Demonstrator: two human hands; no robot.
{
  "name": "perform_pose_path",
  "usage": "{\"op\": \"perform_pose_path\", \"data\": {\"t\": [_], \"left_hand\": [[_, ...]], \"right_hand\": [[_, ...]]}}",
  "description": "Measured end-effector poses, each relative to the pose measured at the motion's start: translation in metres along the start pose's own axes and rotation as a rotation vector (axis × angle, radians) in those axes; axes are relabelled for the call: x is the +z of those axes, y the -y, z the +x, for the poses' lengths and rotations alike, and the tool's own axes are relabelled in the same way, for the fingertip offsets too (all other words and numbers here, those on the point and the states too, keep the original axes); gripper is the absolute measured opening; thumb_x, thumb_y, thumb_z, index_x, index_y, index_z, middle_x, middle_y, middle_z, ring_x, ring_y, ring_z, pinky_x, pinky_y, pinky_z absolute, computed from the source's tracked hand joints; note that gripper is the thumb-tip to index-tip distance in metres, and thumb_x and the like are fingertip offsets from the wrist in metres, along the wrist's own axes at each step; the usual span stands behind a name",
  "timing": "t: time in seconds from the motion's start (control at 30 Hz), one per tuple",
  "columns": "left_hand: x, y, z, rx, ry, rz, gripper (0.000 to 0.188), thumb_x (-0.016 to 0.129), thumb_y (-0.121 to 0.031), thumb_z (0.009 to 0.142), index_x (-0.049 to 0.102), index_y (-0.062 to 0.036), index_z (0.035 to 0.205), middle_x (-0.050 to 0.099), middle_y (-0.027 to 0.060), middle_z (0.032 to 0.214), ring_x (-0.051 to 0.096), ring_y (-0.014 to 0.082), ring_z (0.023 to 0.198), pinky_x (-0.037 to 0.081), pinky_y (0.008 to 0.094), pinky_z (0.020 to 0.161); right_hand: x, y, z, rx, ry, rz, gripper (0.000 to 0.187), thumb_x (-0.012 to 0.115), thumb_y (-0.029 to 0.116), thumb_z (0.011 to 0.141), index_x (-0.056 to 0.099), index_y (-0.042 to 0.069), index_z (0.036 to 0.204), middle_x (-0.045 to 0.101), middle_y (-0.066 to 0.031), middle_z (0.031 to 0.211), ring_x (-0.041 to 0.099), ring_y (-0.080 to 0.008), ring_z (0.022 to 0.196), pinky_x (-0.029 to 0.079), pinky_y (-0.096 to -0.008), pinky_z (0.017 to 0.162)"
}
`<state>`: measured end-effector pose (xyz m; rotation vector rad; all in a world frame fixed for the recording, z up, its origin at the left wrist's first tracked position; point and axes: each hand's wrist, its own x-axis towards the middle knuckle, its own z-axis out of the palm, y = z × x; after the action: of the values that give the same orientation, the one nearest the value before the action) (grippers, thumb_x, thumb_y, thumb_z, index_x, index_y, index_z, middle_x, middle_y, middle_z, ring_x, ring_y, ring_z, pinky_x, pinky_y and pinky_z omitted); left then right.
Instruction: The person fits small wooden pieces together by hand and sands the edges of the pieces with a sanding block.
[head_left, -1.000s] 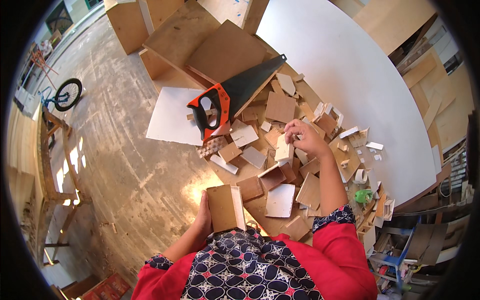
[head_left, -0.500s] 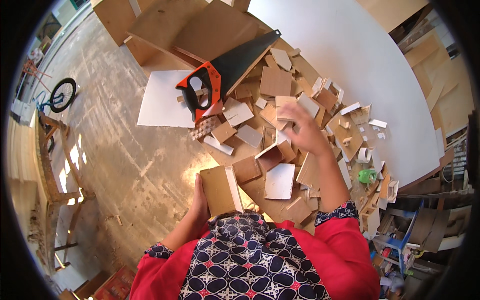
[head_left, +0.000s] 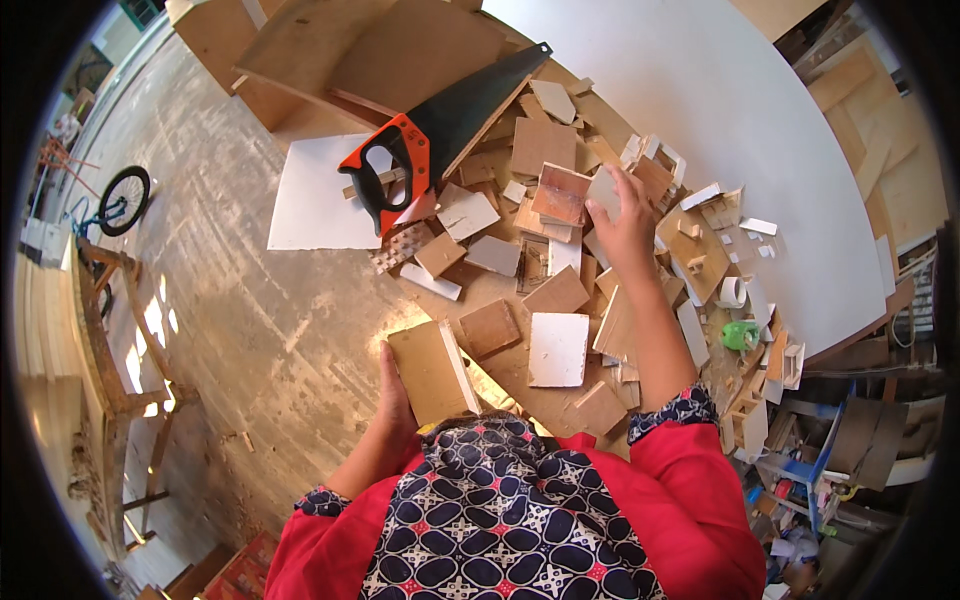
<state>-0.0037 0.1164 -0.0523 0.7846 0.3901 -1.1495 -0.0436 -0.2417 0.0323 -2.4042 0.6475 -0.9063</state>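
Observation:
My left hand [head_left: 394, 398] grips the left edge of a flat brown wooden board [head_left: 425, 370], held close to my body. A pale strip runs along the board's right side. Over the heap of offcuts, my right hand [head_left: 628, 230] has its thumb and fingers at opposite edges of a pale grey wooden piece [head_left: 604, 190]. Just left of these fingers, a reddish-brown wooden block [head_left: 562, 192] rests on other pieces. A white rectangular block [head_left: 558, 350] and a brown block [head_left: 489, 328] lie nearer to me.
A handsaw [head_left: 405, 165] with an orange and black handle lies across boards at the upper left. A large white panel [head_left: 730, 120] spans the upper right. A green object [head_left: 740, 335] and a white roll [head_left: 732, 292] sit right of the heap. A wooden frame [head_left: 110, 380] stands at left.
My right hand has moved slightly right, from a light block to the pale grey piece. A reddish-brown face now shows where the light block was. A tilted brown block now lies flatter.

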Motion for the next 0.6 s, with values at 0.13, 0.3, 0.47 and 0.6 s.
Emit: {"op": "perform_pose_path", "data": {"t": [0.13, 0.3, 0.47, 0.6], "left_hand": [[0.007, -0.009, -0.007, 0.044, -0.014, 0.001, 0.086, 0.028, -0.076, 0.088, 0.049, -0.0043, 0.130, 0.061, 0.0168, 0.116, 0.062, 0.0313, 0.104, 0.051, 0.0455, 0.090], [0.010, -0.014, -0.007, 0.084, -0.108, -0.040, 0.084, 0.031, -0.075, 0.088, 0.048, -0.0047, 0.132, 0.061, 0.0163, 0.118, 0.062, 0.0306, 0.105, 0.051, 0.0452, 0.091], [-0.005, -0.012, -0.005, 0.099, -0.095, -0.057, 0.084, 0.034, -0.075, 0.088, 0.048, -0.0048, 0.132, 0.060, 0.0153, 0.118, 0.062, 0.0296, 0.104, 0.051, 0.0444, 0.091], [0.000, -0.010, -0.007, 0.083, -0.125, -0.024, 0.085, 0.034, -0.076, 0.087, 0.048, -0.0056, 0.132, 0.059, 0.0147, 0.120, 0.061, 0.0295, 0.105, 0.050, 0.0443, 0.091]], "right_hand": [[0.000, 0.038, -0.043, -0.177, 0.427, 0.147, 0.045, 0.077, 0.019, 0.073, 0.062, 0.009, 0.113, 0.062, -0.0137, 0.113, 0.058, -0.0316, 0.105, 0.049, -0.0393, 0.089], [0.023, 0.064, -0.107, -0.533, 0.742, -0.096, 0.059, 0.080, 0.030, 0.068, 0.060, 0.011, 0.120, 0.056, -0.0096, 0.121, 0.051, -0.0280, 0.116, 0.036, -0.0461, 0.105], [0.007, 0.049, -0.102, -0.392, 0.784, -0.069, 0.061, 0.081, 0.028, 0.064, 0.060, 0.013, 0.119, 0.055, -0.0083, 0.110, 0.052, -0.0273, 0.111, 0.029, -0.0493, 0.110], [-0.031, 0.044, -0.082, -0.304, 0.760, -0.173, 0.055, 0.078, 0.024, 0.060, 0.063, 0.015, 0.113, 0.054, -0.0079, 0.103, 0.053, -0.0266, 0.108, 0.028, -0.0500, 0.111]]}}
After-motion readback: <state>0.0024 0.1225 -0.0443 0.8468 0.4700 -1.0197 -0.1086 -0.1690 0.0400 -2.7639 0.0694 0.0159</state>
